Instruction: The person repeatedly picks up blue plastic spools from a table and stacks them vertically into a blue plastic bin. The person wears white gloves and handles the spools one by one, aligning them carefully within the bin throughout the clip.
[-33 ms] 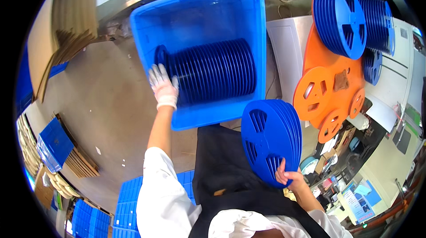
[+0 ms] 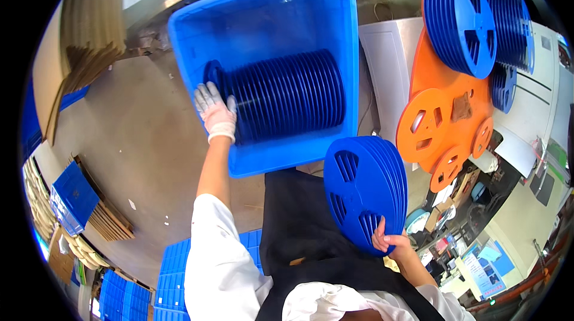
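Your left hand (image 2: 215, 113), in a white glove, lies flat with its fingers spread against the left end face of the row of blue reels (image 2: 287, 96) standing on edge inside the blue plastic bin (image 2: 263, 16). It is pressing on that end reel rather than gripping anything. The row's long axis runs left to right across the bin, with the reel faces turned toward the bin's left and right walls. The bin lies far of you and a little left, tipped so its open mouth faces you.

Your right hand (image 2: 391, 242) is bare and curled around the near lower rim of a second, smaller stack of blue reels (image 2: 366, 192), fingers wrapped over the edge. You hold that stack upright at your right side, near your black apron (image 2: 299, 237), just to the near right of the bin's corner. Its spoked face points left, toward the bin, and its short axis runs left to right, roughly parallel to the row in the bin.

The row in the bin lies to the far left of the held stack, so your left hand is much the nearer one to it.

To the far right, more blue reels (image 2: 463, 22) sit above several orange reels (image 2: 439, 123) on a cluttered bench.
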The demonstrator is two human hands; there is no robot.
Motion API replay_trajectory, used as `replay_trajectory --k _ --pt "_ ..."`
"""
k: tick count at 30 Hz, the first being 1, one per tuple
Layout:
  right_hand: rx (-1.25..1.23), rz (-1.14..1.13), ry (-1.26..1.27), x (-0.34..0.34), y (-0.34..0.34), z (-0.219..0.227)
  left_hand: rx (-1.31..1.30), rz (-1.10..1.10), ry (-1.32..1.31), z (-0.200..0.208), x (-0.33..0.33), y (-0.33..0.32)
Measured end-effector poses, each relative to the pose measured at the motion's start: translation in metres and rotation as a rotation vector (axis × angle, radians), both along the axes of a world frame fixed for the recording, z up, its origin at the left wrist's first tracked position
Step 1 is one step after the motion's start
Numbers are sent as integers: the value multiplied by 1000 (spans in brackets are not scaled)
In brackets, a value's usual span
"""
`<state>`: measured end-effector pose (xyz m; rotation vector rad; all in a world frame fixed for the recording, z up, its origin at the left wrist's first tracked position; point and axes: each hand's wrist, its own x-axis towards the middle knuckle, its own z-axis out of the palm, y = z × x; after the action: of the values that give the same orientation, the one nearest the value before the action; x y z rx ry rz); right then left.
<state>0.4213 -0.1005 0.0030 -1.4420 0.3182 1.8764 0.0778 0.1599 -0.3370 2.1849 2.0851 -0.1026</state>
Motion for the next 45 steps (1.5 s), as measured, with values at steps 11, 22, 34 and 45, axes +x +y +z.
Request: replay_trajectory --k 11,22,34,45 --pt "-113 -2 19 41 10 -15 -597 377 9 -24 29 -162" --pt "-128 -95 -70 67 11 -20 -409 -585 -295 -52 175 -66" --pt "-158 -6 0 58 9 -15 -636 -421 -153 -35 164 -121" --pt "-82 2 -44 36 15 -17 -601 -254 -287 -6 203 -132"
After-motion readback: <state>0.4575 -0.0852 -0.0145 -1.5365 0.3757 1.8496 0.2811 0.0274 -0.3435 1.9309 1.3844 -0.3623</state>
